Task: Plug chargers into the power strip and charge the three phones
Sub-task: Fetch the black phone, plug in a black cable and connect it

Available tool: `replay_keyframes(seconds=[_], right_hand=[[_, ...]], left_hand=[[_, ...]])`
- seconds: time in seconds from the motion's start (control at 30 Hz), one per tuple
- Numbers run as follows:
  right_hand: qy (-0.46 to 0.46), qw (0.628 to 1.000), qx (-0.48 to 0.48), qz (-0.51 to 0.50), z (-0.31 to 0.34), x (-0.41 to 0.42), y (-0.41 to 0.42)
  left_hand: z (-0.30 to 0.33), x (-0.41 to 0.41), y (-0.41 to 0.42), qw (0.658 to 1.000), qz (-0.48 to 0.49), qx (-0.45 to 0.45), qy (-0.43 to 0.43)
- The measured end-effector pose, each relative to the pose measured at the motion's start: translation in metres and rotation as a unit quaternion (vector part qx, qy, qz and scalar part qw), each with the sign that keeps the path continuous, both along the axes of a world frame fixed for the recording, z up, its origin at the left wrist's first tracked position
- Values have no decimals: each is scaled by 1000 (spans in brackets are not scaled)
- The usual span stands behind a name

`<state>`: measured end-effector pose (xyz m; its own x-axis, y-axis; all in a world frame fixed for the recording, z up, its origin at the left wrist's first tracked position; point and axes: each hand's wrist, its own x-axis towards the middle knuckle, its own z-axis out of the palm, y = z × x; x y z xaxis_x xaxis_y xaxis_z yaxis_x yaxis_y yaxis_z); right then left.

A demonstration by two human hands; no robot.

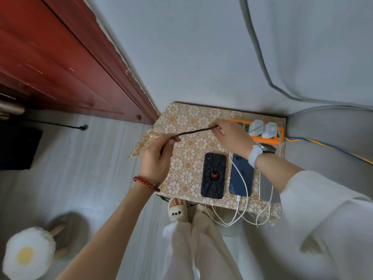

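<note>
A dark braided cable (pixel 193 131) is stretched almost taut between the two hands above the tabletop (pixel 187 150), probably to straighten it before its ends go to a charger and a phone. The left hand (pixel 156 158) pinches one end between thumb and curled fingers, out to the left of the orange power strip (pixel 262 137); the right hand (pixel 232 138) pinches the other end with its fingertips just in front of the strip's free sockets.

The strip is a long, hard plastic bar lying at the back right of the tabletop, and two white, rounded block chargers (pixel 263 127) already sit plugged into it. In front of the strip three phones lie flat side by side: a black one with a red spider web design (pixel 214 175), a dark blue one (pixel 241 176), and a grey one (pixel 266 188) partly hidden under the right forearm. Smooth white cables (pixel 241 199) run from the chargers and loop loosely off the front edge; one appears plugged into the blue phone. The black phone looks unconnected, so the braided cable is likely meant for it. The tabletop wears a glossy floral covering in gold and cream.
</note>
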<state>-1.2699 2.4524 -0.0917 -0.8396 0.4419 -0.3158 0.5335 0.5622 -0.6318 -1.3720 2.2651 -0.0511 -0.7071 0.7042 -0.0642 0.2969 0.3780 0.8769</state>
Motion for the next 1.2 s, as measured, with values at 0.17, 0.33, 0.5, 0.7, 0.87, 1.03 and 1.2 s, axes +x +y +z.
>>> replay_keyframes(seconds=[0.17,0.33,0.5,0.7,0.87,1.03,1.2], right_hand=[[-17,997,73,-26,-14,5,44],[0,990,61,-125,-31,23,66],[-20,986,67,-150,-38,29,84],[-36,989,75,-121,-44,45,92],[46,973,74,-215,-37,43,95],[43,962,119,-242,-39,42,92],[34,971,92,-218,-43,44,88]], left_hand=[[-27,-4,11,998,-5,-63,21],[-58,-9,34,979,-92,-161,83],[-73,-18,63,972,-80,-206,85],[-77,-21,84,970,-50,-226,78],[-74,-23,96,971,-41,-222,81],[-74,-22,107,971,-46,-218,81],[-74,-22,110,973,-40,-214,72]])
